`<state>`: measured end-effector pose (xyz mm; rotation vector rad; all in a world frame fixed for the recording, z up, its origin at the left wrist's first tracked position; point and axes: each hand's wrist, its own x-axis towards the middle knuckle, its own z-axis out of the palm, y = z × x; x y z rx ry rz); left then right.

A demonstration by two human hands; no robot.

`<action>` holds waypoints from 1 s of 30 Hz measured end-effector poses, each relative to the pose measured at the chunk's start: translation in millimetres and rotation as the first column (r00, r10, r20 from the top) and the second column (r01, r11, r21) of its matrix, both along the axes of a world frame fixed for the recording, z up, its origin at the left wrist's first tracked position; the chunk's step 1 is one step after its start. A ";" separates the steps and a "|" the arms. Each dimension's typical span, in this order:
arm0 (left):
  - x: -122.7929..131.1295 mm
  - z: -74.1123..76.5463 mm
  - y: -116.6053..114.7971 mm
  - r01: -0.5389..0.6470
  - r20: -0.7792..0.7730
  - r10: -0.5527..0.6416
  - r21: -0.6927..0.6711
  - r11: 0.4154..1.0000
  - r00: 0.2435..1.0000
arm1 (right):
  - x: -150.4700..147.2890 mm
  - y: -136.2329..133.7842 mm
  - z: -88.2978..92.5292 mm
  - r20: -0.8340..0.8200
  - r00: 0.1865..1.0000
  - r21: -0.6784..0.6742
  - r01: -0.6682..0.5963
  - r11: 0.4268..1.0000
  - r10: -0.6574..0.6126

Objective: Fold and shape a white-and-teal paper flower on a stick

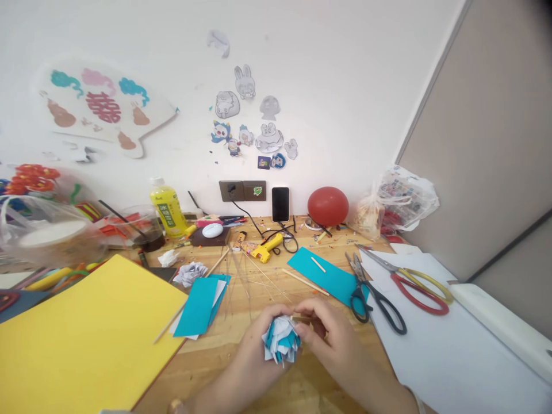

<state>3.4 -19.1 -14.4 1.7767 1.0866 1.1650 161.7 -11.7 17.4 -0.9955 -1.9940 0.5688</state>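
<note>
Near the front middle of the table, my left hand (254, 348) is closed around a paper flower (282, 340) of layered white and turquoise petals. My right hand (323, 332) pinches a short thin wooden stick (302, 318), whose end meets the flower's upper right edge. The flower faces up toward me, and its underside is hidden in my left palm. Left of my hands lie stacked turquoise paper strips (196, 307) with white ones beneath. A crumpled-looking white paper flower (190, 273) sits behind them. To the right are black-handled scissors (375, 299) beside a turquoise sheet (323, 276).
A yellow sheet (95, 333) covers the left front. Behind my hands rest a yellow glue gun (267, 248) and loose sticks. Along the wall stand a drink bottle (169, 210), a phone (280, 204) and a red balloon (328, 206). Red-and-yellow scissors (420, 284) lie on white paper (452, 351).
</note>
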 end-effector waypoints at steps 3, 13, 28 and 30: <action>0.1 1.6 -0.7 -0.008 -0.018 0.008 0.009 1.000 1.000 | 1.7 -0.9 -2.7 0.096 0.995 0.155 0.011 0.988 -0.026; -0.4 -0.1 -3.6 -0.001 -0.099 0.006 0.044 0.999 0.995 | -2.7 -3.0 -4.6 0.290 0.932 0.533 0.032 0.845 -0.218; 0.0 0.7 -3.7 0.026 -0.051 -0.025 0.020 0.999 0.998 | 5.0 2.3 -2.2 0.339 0.934 0.627 -0.132 0.768 -0.117; 0.2 -0.1 -3.2 0.035 -0.050 -0.034 0.015 0.999 0.998 | 7.3 3.5 1.8 0.381 0.921 0.640 -0.196 0.743 -0.085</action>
